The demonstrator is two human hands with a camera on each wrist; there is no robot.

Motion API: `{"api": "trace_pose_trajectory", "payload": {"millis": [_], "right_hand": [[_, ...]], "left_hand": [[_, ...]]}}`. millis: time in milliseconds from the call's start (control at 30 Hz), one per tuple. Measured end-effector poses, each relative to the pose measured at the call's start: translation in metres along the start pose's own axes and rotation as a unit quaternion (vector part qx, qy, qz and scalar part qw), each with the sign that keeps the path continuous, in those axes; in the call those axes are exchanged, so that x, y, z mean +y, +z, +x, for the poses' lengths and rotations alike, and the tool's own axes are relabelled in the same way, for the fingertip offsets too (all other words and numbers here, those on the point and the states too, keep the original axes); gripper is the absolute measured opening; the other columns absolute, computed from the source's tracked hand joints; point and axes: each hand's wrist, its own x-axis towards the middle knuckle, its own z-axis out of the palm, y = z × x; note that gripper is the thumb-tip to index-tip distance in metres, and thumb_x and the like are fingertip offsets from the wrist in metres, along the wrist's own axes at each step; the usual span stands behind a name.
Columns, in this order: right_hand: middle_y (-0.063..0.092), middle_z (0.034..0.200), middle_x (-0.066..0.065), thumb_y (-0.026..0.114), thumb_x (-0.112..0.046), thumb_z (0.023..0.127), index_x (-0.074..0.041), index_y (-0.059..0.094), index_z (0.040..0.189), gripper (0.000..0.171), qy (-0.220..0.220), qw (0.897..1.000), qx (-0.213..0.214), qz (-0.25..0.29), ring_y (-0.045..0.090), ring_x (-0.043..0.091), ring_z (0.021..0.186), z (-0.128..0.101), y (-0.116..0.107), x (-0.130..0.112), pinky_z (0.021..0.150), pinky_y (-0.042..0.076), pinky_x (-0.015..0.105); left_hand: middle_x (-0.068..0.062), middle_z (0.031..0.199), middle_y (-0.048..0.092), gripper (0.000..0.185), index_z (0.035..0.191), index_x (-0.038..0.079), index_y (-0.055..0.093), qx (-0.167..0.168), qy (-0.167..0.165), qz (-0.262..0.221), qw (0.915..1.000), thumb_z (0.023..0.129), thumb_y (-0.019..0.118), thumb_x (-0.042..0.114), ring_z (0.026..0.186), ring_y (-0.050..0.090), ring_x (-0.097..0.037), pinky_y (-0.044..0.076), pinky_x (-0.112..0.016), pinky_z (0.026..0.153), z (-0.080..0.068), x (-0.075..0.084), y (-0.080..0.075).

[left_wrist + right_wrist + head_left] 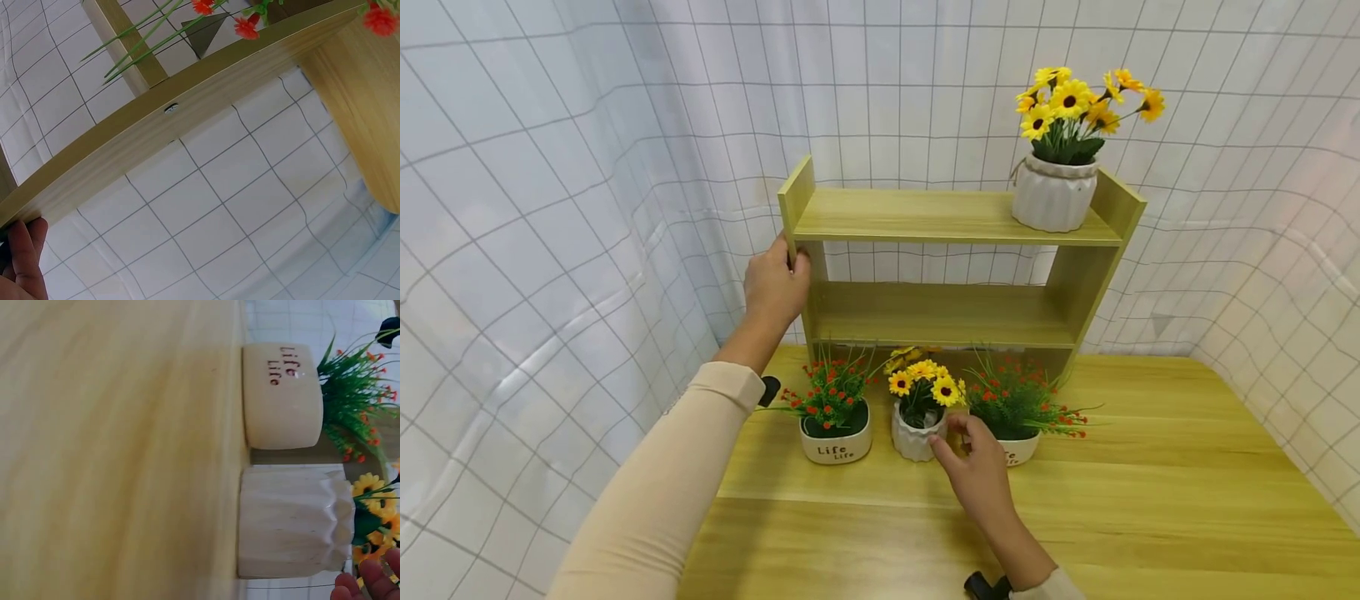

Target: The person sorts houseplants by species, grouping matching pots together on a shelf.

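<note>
My left hand (777, 282) grips the left side panel of a wooden two-tier shelf (910, 215), thumb in front; in the left wrist view its fingers (26, 256) lie at the panel's edge. Beside a small white fluted pot (916, 435) with yellow flowers (922, 382) is my right hand (981, 467), its thumb and fingertips right at the pot's right rim, fingers loosely bent. The pot stands upright on the table in the right wrist view, with the fingertips (375, 578) next to its rim.
Two oval "Life" planters, left (835, 442) and right (1024, 450), hold red flowers and flank the small pot. A larger white pot (1054, 196) with yellow flowers stands on the shelf's top right. Grid-patterned curtains (910, 100) surround the wooden table (1150, 500).
</note>
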Motion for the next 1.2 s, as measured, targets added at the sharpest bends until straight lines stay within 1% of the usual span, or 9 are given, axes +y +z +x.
{"api": "trace_pose_trajectory", "payload": {"millis": [133, 367, 500, 600, 700, 867, 1067, 1200], "right_hand": [[0.061, 0.122, 0.01, 0.076, -0.034, 0.088, -0.006, 0.059, 0.124, 0.048, 0.022, 1.0, -0.008, 0.004, 0.057, 0.033, 0.116, 0.003, 0.004, 0.007, 0.094, 0.047, 0.053], [0.053, 0.136, 0.017, 0.076, -0.033, 0.088, -0.002, 0.05, 0.136, 0.062, 0.048, 0.999, -0.008, 0.018, 0.05, 0.036, 0.126, 0.008, 0.013, 0.01, 0.097, 0.044, 0.054], [0.045, 0.144, 0.021, 0.076, -0.029, 0.088, 0.003, 0.04, 0.143, 0.073, 0.067, 0.997, -0.005, 0.04, 0.043, 0.037, 0.133, 0.01, 0.018, 0.01, 0.102, 0.041, 0.054], [0.04, 0.147, 0.025, 0.076, -0.026, 0.088, 0.006, 0.034, 0.146, 0.078, 0.077, 0.995, -0.007, 0.06, 0.038, 0.039, 0.137, 0.01, 0.022, 0.013, 0.106, 0.036, 0.053], [0.039, 0.147, 0.027, 0.076, -0.025, 0.088, 0.007, 0.034, 0.146, 0.079, 0.077, 0.994, -0.006, 0.071, 0.037, 0.041, 0.137, 0.011, 0.027, 0.016, 0.108, 0.033, 0.053], [0.04, 0.147, 0.026, 0.076, -0.023, 0.088, 0.007, 0.036, 0.144, 0.076, 0.068, 0.994, 0.003, 0.086, 0.035, 0.039, 0.139, 0.009, 0.035, 0.019, 0.11, 0.03, 0.054], [0.038, 0.147, 0.025, 0.076, -0.022, 0.088, 0.007, 0.035, 0.144, 0.075, 0.073, 0.992, 0.028, 0.099, 0.032, 0.038, 0.14, 0.003, 0.044, 0.019, 0.111, 0.027, 0.055], [0.038, 0.146, 0.026, 0.076, -0.021, 0.088, 0.008, 0.034, 0.144, 0.076, 0.089, 0.99, 0.041, 0.098, 0.032, 0.038, 0.139, 0.002, 0.049, 0.018, 0.112, 0.026, 0.054]], "left_hand": [[-0.023, 0.087, 0.069, 0.028, 0.112, 0.005, 0.062, 0.002, -0.001, 0.001, 1.0, 0.099, 0.048, 0.025, 0.075, 0.063, -0.038, 0.047, -0.052, 0.066, 0.0, -0.001, 0.0], [-0.022, 0.087, 0.069, 0.027, 0.113, 0.006, 0.063, 0.004, 0.0, 0.002, 1.0, 0.099, 0.049, 0.024, 0.077, 0.065, -0.039, 0.047, -0.053, 0.066, 0.001, -0.002, 0.001], [-0.022, 0.085, 0.069, 0.027, 0.114, 0.005, 0.063, 0.006, 0.001, 0.003, 1.0, 0.099, 0.049, 0.024, 0.074, 0.063, -0.038, 0.046, -0.052, 0.065, 0.001, -0.002, 0.002], [-0.022, 0.086, 0.069, 0.03, 0.118, 0.006, 0.063, 0.006, 0.0, 0.004, 1.0, 0.099, 0.049, 0.024, 0.074, 0.063, -0.038, 0.047, -0.052, 0.066, 0.001, -0.003, 0.003], [-0.023, 0.088, 0.07, 0.032, 0.122, 0.005, 0.063, 0.006, 0.001, 0.004, 1.0, 0.099, 0.049, 0.023, 0.076, 0.065, -0.039, 0.048, -0.052, 0.066, 0.001, -0.004, 0.003], [-0.023, 0.088, 0.07, 0.033, 0.125, 0.005, 0.063, 0.01, 0.005, 0.003, 0.9999, 0.099, 0.051, 0.022, 0.078, 0.065, -0.04, 0.048, -0.053, 0.067, 0.0, -0.004, 0.003], [-0.023, 0.087, 0.069, 0.031, 0.121, 0.004, 0.063, 0.007, 0.003, 0.0, 1.0, 0.099, 0.05, 0.021, 0.076, 0.063, -0.039, 0.047, -0.053, 0.067, 0.0, -0.003, 0.002], [-0.022, 0.084, 0.068, 0.028, 0.116, 0.003, 0.063, 0.008, 0.006, 0.0, 0.9999, 0.098, 0.05, 0.02, 0.074, 0.063, -0.039, 0.047, -0.052, 0.065, 0.0, -0.003, 0.001]]}}
